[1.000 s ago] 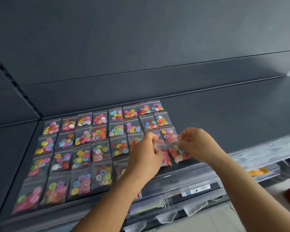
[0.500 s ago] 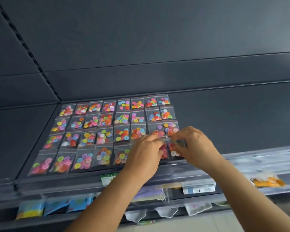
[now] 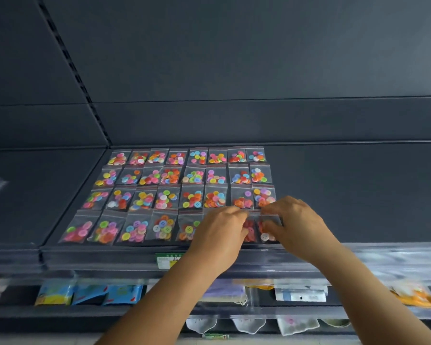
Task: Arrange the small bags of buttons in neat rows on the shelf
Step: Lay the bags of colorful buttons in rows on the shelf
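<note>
Since the earlier frames both hands have come down from a raised pinch to the front row, and the bag they carried now lies on the shelf (image 3: pixel 334 195). Nearest me, my left hand (image 3: pixel 222 230) rests over the front row with fingers curled, fingertips at the top edge of the second-last bag (image 3: pixel 249 231); I cannot tell whether it pinches or only presses. My right hand (image 3: pixel 294 220) holds the last bag (image 3: pixel 265 232) at the row's right end, thumb on its face and fingers at its top edge. Beyond the hands, the grid of button bags (image 3: pixel 184 190) lies flat in four rows, running back to the rear wall.

Handling note: I judge each bag light, limp and slick, with loose buttons shifting inside. Take hold at the sealed top strip, and slide rather than lift to avoid disturbing neighbours.
</note>
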A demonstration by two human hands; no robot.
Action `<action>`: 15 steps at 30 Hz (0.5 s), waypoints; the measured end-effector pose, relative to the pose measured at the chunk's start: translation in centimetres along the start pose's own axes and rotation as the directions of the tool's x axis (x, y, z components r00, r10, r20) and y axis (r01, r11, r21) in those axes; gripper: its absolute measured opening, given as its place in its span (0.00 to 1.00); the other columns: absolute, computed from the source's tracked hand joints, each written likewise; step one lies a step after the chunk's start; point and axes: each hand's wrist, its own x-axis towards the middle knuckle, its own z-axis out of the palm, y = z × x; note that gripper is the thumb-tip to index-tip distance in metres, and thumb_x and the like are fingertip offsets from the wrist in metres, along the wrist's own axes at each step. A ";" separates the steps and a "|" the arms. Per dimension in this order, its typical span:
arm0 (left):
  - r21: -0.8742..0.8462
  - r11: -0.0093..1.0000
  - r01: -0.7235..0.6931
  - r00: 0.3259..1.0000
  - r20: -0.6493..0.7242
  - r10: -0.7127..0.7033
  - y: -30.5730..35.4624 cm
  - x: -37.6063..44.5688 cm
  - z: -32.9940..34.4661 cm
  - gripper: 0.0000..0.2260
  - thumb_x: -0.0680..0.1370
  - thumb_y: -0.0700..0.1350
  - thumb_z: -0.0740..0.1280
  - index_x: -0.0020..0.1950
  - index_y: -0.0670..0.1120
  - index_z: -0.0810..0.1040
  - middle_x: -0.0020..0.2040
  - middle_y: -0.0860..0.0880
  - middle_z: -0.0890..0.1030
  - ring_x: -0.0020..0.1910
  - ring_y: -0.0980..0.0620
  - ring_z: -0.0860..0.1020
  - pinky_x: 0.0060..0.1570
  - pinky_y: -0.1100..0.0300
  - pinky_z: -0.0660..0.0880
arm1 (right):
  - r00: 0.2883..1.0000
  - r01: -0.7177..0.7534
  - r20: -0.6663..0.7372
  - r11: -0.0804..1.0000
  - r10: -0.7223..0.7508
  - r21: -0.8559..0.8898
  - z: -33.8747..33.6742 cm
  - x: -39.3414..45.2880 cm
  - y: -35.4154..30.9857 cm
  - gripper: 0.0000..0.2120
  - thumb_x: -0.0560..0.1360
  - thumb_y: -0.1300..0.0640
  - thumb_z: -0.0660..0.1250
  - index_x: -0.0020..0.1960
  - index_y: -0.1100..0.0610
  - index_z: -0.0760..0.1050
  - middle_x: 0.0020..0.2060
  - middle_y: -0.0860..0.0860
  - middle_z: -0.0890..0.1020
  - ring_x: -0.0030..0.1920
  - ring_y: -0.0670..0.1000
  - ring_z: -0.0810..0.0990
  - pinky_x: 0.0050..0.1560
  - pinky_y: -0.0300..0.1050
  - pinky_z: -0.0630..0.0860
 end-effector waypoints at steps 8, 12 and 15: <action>0.118 0.982 0.149 0.981 -0.146 -0.131 -2.7 -1.7 -2.4 0.24 0.79 0.52 0.62 0.73 0.50 0.64 0.71 0.52 0.68 0.71 0.51 0.63 0.70 0.57 0.58 | 0.985 0.165 -0.029 0.981 -0.169 -0.105 1.5 1.6 -3.2 0.26 0.76 0.44 0.61 0.72 0.49 0.63 0.70 0.47 0.68 0.71 0.51 0.63 0.69 0.48 0.61; 0.145 0.955 0.257 0.952 -0.208 -0.225 -5.5 -3.6 -4.4 0.25 0.79 0.54 0.62 0.74 0.51 0.62 0.73 0.52 0.65 0.71 0.52 0.61 0.71 0.58 0.56 | 0.963 0.268 0.007 0.960 -0.268 -0.082 2.9 2.7 -6.8 0.29 0.76 0.42 0.60 0.74 0.49 0.59 0.72 0.47 0.66 0.72 0.51 0.61 0.72 0.51 0.57; 0.136 0.930 0.340 0.924 -0.234 -0.303 -8.3 -5.6 -6.1 0.25 0.79 0.54 0.60 0.75 0.51 0.60 0.73 0.53 0.64 0.72 0.52 0.60 0.70 0.58 0.56 | 0.944 0.331 0.021 0.940 -0.331 -0.076 3.9 3.7 -9.9 0.28 0.77 0.42 0.59 0.74 0.48 0.58 0.72 0.46 0.66 0.72 0.50 0.61 0.72 0.51 0.56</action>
